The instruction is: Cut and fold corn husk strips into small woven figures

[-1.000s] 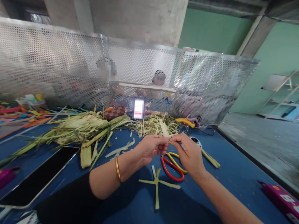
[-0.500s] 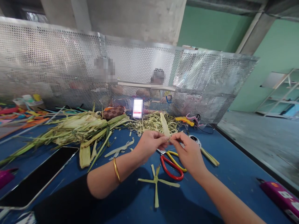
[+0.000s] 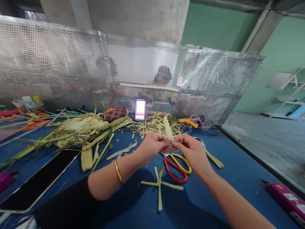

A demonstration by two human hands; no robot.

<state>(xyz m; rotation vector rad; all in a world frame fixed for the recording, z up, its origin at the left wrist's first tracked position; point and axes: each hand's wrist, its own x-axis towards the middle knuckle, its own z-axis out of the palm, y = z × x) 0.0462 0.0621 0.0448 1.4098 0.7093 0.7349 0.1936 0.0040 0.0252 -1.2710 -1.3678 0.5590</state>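
A pale green strip of husk or leaf [image 3: 168, 128] points up and away from me, its near end pinched between my two hands. My left hand [image 3: 156, 143] grips it with thumb and fingers, a gold bangle on that wrist. Against it, the fingertips of my right hand [image 3: 189, 149] pinch the same end. Below them on the blue table [image 3: 133, 210] lies a star-shaped piece of flat strips [image 3: 159, 183] joined at the middle. Scissors [image 3: 177, 168] with one red and one yellow handle rest just beneath my hands, their blades partly hidden.
A heap of husk leaves [image 3: 78, 130] spreads at left, and shredded curls [image 3: 154, 124] lie behind my hands. A large phone [image 3: 40, 181] is at front left, a purple tool [image 3: 286, 200] at right. The perforated metal screen [image 3: 143, 60] closes off the back; people show behind it.
Both hands stay almost in place, still pinching the strip's end. The strip's tip has shifted slightly, and the fingers have moved a little. The things on the table lie as before.
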